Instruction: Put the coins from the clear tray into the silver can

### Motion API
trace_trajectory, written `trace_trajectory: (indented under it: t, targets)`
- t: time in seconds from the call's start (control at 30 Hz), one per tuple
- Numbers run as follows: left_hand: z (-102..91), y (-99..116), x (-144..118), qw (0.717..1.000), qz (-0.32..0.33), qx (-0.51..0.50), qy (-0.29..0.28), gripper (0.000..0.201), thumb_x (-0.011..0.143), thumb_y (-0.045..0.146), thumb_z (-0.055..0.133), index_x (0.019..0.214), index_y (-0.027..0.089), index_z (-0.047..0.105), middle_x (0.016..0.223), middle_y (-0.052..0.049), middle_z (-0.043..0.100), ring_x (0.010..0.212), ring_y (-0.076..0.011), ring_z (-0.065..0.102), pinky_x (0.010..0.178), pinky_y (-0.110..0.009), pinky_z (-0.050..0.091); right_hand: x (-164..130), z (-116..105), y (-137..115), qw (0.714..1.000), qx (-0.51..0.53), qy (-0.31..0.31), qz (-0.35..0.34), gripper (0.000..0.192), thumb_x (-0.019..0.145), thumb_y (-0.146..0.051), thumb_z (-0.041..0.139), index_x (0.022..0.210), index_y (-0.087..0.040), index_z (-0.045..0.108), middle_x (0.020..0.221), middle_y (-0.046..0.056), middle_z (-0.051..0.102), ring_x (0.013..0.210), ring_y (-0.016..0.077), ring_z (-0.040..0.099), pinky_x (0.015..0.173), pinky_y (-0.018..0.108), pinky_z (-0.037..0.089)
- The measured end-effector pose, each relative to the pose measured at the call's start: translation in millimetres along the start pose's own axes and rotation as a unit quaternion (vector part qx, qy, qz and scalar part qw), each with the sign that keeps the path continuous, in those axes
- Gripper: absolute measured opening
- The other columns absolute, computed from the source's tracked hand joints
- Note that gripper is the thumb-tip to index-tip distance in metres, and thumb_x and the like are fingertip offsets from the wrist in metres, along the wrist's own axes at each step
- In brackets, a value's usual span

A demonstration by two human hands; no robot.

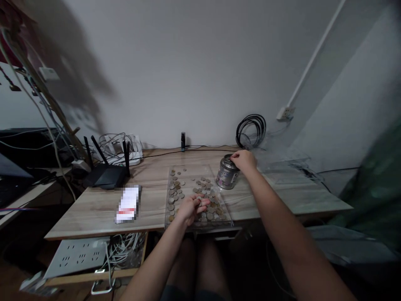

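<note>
two hands over a desk of loose coins and a small tin.

the left hand (190,207) is closed in a pinch on a few coins (198,202) above the clear tray (188,172). the tin (227,172) stands upright, ahead and to the right of it, under the right hand (244,160), whose fingers rest curled on the tin's top.

Both forearms are showing bare, no sleeves reaching w/in view. Left hand (189,209) and right hand (243,160) are wearing no gloves; no rings, watch or bands are showing, tho detail is too small to be sure. Lower down, approx btwn the arms, bare knees are showing, w/ dark shorts edging in at the bottom of frame.
</note>
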State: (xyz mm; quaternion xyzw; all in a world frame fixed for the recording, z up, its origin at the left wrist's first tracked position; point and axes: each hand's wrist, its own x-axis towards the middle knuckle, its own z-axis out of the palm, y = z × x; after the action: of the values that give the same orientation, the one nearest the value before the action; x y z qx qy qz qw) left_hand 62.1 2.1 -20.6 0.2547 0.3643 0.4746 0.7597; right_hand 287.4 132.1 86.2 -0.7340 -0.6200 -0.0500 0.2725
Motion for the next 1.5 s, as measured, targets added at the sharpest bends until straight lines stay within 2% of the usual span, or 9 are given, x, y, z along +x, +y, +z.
trace_trajectory:
  t: [0.17,0.3,0.5,0.73,0.83,0.97,1.2,1.37,1.5]
  targets:
    - [-0.9,1,-1,1.0,0.028,0.009,-0.007,0.012,0.079,0.013,0.051,0.082,0.007,0.06,0.083,-0.013,0.065,0.066,-0.0121,0.063,0.044,-0.013,0.044,-47,6,-29,0.99,0.047,0.034,-0.126,0.029,0.075,-0.036,0.05,0.09,-0.019,0.068,0.088,0.01,0.064,0.08,0.0211,0.055,0.066,0.03,0.039]
    - [-3.0,2,0,1.0,0.011,-0.016,-0.011,0.016,0.082,0.015,0.047,0.084,0.008,0.06,0.076,-0.01,0.065,0.063,-0.0112,0.062,0.048,-0.016,0.048,-114,30,-54,0.912,0.175,-0.2,-0.312,0.021,0.076,-0.03,0.052,0.083,-0.019,0.069,0.076,0.004,0.064,0.067,0.0141,0.053,0.062,0.024,0.038]
    - [-4.7,2,4,0.997,-0.018,-0.077,0.0,0.017,0.077,0.003,0.042,0.08,0.007,0.058,0.071,-0.006,0.062,0.057,-0.0088,0.058,0.055,-0.019,0.051,-146,47,-55,0.904,0.223,-0.203,-0.304,0.01,0.069,-0.019,0.058,0.072,-0.017,0.068,0.074,0.004,0.061,0.066,0.0125,0.052,0.06,0.023,0.038]
    - [-4.8,4,3,0.992,-0.072,-0.092,-0.047,0.02,0.078,0.011,0.041,0.088,0.003,0.056,0.073,-0.015,0.064,0.067,-0.0162,0.063,0.059,-0.023,0.051,-135,41,-53,0.899,0.225,-0.275,-0.256,0.015,0.07,-0.024,0.057,0.065,-0.015,0.068,0.058,0.002,0.062,0.053,0.0115,0.052,0.05,0.021,0.035]
    - [-7.2,5,2,0.989,-0.073,-0.105,-0.071,0.026,0.079,0.016,0.04,0.095,0.001,0.055,0.086,-0.02,0.064,0.079,-0.0197,0.064,0.062,-0.023,0.05,-106,23,-48,0.926,0.212,-0.198,-0.24,0.016,0.07,-0.024,0.055,0.069,-0.015,0.069,0.064,0.004,0.065,0.058,0.0131,0.055,0.054,0.022,0.038]
    - [-9.0,5,2,0.988,-0.06,-0.119,-0.073,0.029,0.08,0.02,0.039,0.098,0.003,0.054,0.096,-0.02,0.062,0.088,-0.0219,0.062,0.065,-0.025,0.05,-34,-5,-22,0.98,0.113,0.01,-0.166,0.022,0.074,-0.027,0.051,0.081,-0.016,0.069,0.078,0.006,0.067,0.068,0.0158,0.057,0.061,0.024,0.039]
    - [-8.1,5,1,0.987,-0.041,-0.149,-0.055,0.033,0.083,0.035,0.041,0.097,0.008,0.052,0.099,-0.019,0.059,0.09,-0.0217,0.06,0.067,-0.026,0.049,25,-1,0,0.972,-0.094,-0.08,-0.198,0.018,0.071,-0.02,0.053,0.079,-0.016,0.068,0.082,0.007,0.066,0.076,0.0171,0.056,0.066,0.025,0.038]
    - [-8.2,6,0,0.981,-0.017,-0.188,-0.046,0.04,0.083,0.046,0.037,0.1,0.013,0.05,0.098,-0.016,0.059,0.091,-0.0206,0.059,0.069,-0.029,0.047,-51,-2,-41,0.966,-0.015,0.001,-0.256,0.028,0.08,-0.035,0.046,0.091,-0.019,0.066,0.092,0.009,0.063,0.087,0.019,0.053,0.069,0.026,0.037]
    - [-4.9,8,-3,0.976,0.011,-0.213,-0.053,0.041,0.086,0.048,0.029,0.094,0.014,0.052,0.082,-0.01,0.06,0.071,-0.015,0.059,0.061,-0.025,0.046,-140,14,-67,0.87,0.037,-0.189,-0.455,0.019,0.079,-0.032,0.051,0.084,-0.021,0.066,0.083,0.005,0.062,0.073,0.0153,0.053,0.061,0.024,0.036]
